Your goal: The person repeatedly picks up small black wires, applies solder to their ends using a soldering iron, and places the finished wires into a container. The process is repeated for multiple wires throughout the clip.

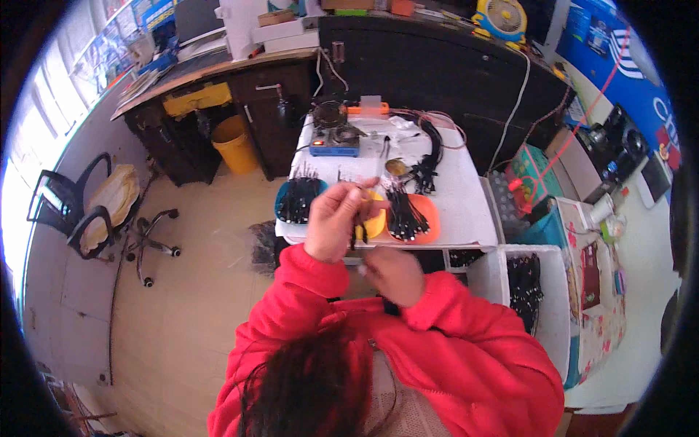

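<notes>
My left hand [331, 222] is raised over the front of the white-topped table, its thumb and fingers pinched on a thin black cable [354, 237] that hangs down. Below and to the right is my right hand [397, 275], smeared by motion; its fingers do not show clearly. Behind my left hand, a yellow bowl [376, 227] is partly hidden. To its left, a teal bowl [279, 210] holds a bunch of black cables [300, 198]. On the right, an orange tray [431, 218] carries more black cables [405, 217] with pale tips.
Further back on the table [466, 211] are a small blue device [333, 149] with a lit red switch, a round tin [396, 168] and a long black cable bundle [431, 149]. A white foam box [557, 306] of black cables stands right; an office chair [109, 204] stands left.
</notes>
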The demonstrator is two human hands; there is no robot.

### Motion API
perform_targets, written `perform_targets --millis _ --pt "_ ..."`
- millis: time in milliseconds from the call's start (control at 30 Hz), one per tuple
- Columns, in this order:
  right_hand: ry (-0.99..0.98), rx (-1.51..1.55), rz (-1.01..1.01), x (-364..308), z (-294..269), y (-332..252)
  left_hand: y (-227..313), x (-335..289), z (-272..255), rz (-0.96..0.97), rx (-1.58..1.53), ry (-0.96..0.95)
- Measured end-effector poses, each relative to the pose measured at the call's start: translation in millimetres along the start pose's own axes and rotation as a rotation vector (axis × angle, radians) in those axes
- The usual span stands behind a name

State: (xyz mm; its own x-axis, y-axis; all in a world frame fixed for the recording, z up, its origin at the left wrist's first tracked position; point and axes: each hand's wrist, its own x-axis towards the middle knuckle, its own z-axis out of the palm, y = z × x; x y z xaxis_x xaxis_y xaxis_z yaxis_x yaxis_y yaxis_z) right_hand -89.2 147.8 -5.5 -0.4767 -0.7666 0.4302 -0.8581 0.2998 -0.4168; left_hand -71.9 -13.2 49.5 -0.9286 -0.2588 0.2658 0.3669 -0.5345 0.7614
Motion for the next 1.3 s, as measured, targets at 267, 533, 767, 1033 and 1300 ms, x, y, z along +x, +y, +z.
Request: perform_targets --millis 267,533,767,1033,1300 --pt "-0.561 0.183 0.039 -15.3 44.2 27.0 19.5 -20.2 -12.8 0.188 0.178 0.122" --pt "0.169 1.163 0.256 70.6 -76.9 17.2 13.4 -37.5 -13.2 0.176 0.259 0.115" --pt "0.202 0.795 0.235 116.4 -114.7 -3.7 34.6 3.7 -16.0 0.208 0.500 0.029" --pt "0.212 0.065 0.140 103.3 -136.3 -27.9 6.6 40.1 2.6 0.000 0.108 -0.252" --pt "0.223 0.422 0.291 73.0 -75.9 -12.8 1.3 0.9 -17.0 -0.215 0.014 -0.173"
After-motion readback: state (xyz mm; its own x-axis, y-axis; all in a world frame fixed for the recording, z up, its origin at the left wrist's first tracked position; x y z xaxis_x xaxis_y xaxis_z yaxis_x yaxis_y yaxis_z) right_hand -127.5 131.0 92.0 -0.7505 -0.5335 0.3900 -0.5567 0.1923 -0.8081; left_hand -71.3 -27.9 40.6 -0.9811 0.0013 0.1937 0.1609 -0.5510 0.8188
